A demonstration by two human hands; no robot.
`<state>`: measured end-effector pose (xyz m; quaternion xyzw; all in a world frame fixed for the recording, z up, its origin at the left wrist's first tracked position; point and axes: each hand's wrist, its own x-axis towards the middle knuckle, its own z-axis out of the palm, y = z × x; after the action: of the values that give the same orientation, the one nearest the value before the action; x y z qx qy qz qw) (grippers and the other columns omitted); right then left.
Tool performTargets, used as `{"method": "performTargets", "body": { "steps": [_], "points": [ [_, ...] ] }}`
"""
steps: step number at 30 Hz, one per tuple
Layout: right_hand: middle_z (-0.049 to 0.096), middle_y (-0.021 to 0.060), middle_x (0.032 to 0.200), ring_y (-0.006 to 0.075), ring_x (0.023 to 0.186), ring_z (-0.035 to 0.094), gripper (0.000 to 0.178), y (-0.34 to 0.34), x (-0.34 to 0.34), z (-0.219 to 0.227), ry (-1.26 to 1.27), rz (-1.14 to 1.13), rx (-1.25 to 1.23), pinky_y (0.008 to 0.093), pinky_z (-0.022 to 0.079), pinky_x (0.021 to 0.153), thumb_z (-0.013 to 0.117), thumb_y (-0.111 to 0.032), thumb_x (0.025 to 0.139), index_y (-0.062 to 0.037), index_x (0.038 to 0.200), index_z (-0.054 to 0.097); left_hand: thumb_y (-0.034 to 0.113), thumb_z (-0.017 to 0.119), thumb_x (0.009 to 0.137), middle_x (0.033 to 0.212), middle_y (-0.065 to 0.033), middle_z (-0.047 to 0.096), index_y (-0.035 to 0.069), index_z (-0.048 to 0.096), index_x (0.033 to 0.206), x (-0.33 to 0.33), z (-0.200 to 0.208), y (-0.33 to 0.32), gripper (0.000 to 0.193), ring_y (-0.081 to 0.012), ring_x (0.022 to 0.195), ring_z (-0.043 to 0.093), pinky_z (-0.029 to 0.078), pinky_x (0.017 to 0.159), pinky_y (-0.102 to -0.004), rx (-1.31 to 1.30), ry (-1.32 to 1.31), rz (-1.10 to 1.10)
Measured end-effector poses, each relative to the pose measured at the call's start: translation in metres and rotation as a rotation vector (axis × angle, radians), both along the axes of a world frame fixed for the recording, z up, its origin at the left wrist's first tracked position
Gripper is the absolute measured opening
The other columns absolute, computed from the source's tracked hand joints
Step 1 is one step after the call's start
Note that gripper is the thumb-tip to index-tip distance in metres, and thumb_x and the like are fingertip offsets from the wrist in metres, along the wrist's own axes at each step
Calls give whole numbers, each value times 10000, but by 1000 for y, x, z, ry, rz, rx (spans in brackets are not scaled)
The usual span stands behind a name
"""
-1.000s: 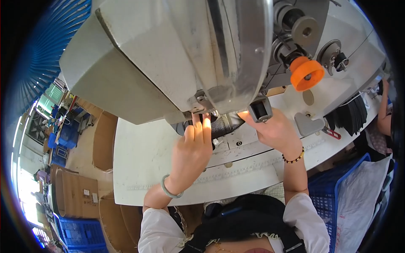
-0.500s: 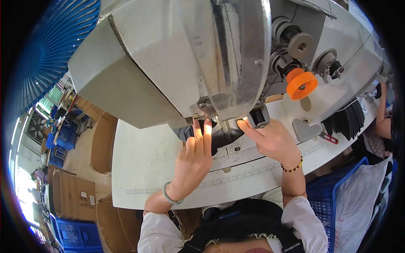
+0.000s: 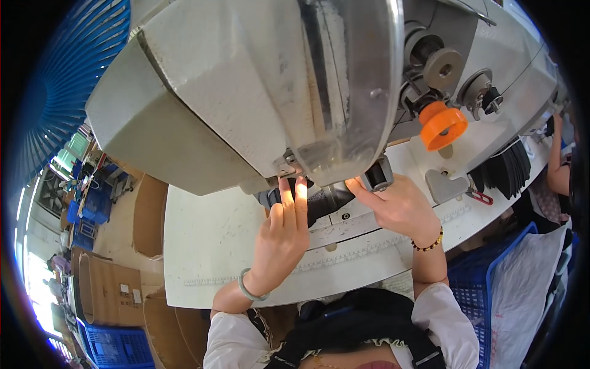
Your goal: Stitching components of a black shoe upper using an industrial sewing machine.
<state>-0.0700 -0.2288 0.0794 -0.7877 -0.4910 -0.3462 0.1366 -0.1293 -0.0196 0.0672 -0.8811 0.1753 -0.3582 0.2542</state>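
A dark, padded-looking piece of black material [image 3: 322,203] lies under the head of a sewing machine [image 3: 227,92]. My left hand [image 3: 284,230] is at its left side, index and middle fingers stretched toward the needle area and lit by the machine lamp. The other fingers of that hand are bent, and its thumb is hidden. At the right end of the material my right hand [image 3: 402,209] is closed, fingers curled, with an outstretched digit at the edge of the piece. A clear guard [image 3: 350,80] and the machine head cover the needle area.
On the white table [image 3: 209,240], a printed ruler strip [image 3: 362,251] runs along the front. To the right are a stack of black pieces [image 3: 505,172], a red-handled tool [image 3: 480,197] and a blue crate [image 3: 473,289]. Cardboard boxes [image 3: 107,289] and a blue fan [image 3: 67,80] stand left.
The view has shifted slightly, so the machine head appears a little further left and lower. Both hands stay almost in place at the black material.
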Motion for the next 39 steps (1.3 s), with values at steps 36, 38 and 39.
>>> {"method": "performTargets", "body": {
  "steps": [36,38,39],
  "points": [
    [504,28,840,169,739,526,285,3,9,-5,50,-22,109,281,463,582,606,-25,622,-58,897,536,-43,532,644,1073,-136,594,-20,549,1126,7,-11,4,483,-137,681,418,388,581,-221,-252,-11,-93],
    [506,30,849,164,667,533,255,4,13,-5,75,-49,108,279,451,538,622,-47,636,-91,875,546,-25,541,646,1026,-86,606,10,598,1058,13,-15,5,418,-148,726,444,394,645,-253,-433,-102,-277],
    [506,30,849,164,667,533,255,3,15,-7,77,-47,109,279,451,538,622,-47,636,-91,875,546,-25,541,646,1026,-86,606,10,598,1058,13,-17,6,418,-148,726,444,394,645,-253,-433,-100,-275]
  ]
}}
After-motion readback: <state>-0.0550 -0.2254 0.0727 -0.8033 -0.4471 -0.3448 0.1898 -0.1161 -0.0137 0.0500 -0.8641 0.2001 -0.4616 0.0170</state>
